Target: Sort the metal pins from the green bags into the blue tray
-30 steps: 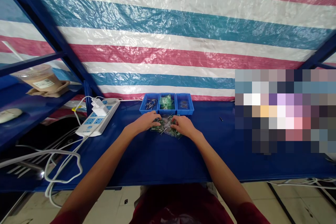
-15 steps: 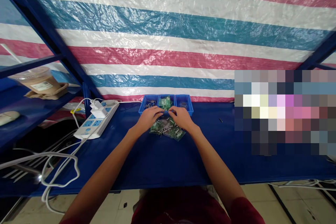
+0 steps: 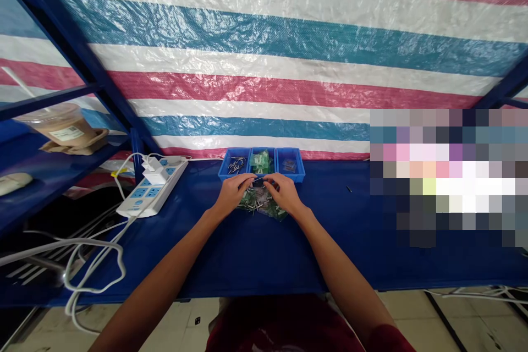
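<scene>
My left hand and my right hand face each other above a mixed pile of thin metal pins and small green and clear pieces. Both hands are closed in a pinch, fingertips close together. A thin dark sliver shows between them, too small to name. Just behind stand three joined blue bins. Loose metal pins lie in the left bin, green pieces fill the middle one, and small greyish pieces lie in the right one. The hands partly cover the pile.
A white power strip with plugged-in chargers and loose white cables occupies the table's left side. One small dark pin lies to the right on the blue table. A drink cup sits on the left shelf. A blurred-out patch hides the far right.
Both hands have come slightly down and toward me, off the bins' front edge, so more of the pins in the left bin show. The fingertips stay pinched close together.
</scene>
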`<state>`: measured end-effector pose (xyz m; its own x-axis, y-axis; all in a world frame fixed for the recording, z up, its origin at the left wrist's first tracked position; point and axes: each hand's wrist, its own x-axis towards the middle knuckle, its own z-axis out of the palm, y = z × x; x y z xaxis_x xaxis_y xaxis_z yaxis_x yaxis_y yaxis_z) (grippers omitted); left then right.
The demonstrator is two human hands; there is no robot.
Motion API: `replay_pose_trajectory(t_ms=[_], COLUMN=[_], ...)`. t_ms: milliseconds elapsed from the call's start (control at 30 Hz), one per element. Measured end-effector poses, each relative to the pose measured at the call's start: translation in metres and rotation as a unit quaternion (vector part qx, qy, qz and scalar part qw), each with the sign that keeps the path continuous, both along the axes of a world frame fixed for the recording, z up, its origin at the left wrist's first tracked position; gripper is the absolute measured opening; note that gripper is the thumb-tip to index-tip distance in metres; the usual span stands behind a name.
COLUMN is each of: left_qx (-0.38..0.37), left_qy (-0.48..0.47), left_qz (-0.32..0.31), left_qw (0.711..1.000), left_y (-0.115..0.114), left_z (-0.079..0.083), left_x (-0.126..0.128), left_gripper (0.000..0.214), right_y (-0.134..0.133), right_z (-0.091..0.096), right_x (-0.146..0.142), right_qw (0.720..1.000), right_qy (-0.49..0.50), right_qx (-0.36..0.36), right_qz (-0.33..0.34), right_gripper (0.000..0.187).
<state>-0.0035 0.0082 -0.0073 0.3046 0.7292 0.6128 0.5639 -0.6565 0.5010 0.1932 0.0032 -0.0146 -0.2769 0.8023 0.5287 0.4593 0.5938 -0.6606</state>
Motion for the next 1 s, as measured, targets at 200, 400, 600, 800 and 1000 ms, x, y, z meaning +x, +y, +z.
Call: replay_pose_trajectory(t_ms=[200,400,600,800,1000], left_qx=[-0.024,-0.052,-0.034,0.006,0.004], left_qy=[0.015,0.002,0.021,0.049,0.066], left_qz=[-0.010,0.006,0.003,-0.007,0.002], left_qw=[1.000,0.999,0.999,0.999,0.998], left_y=[-0.0017,-0.0052,-0.0064,-0.0053,-0.0052], left_z=[-0.0016,0.0012,-0.0002,-0.0053,-0.0046], left_x=[0.0020,0.0042,0.0047,0.0038,0.0029], left_gripper=[0.035,0.034,0.033,0.031,0.033], right_y=[-0.0022,-0.0025,-0.0028,-0.0025,-0.0035], right_z=[0.0007,0.0010,0.0017,-0.0005,0.0016], right_x=[0.0001,-0.0011,0.0006,0.0014,0.0012], right_qw=[1.000,0.999,0.999,0.999,0.998], right_qy=[-0.001,-0.047,-0.034,-0.034,-0.050], right_qx=[0.000,-0.015,-0.023,-0.019,-0.034], right_qz=[0.000,0.012,-0.001,0.006,0.003], right_gripper=[0.024,0.023,0.022,0.020,0.023])
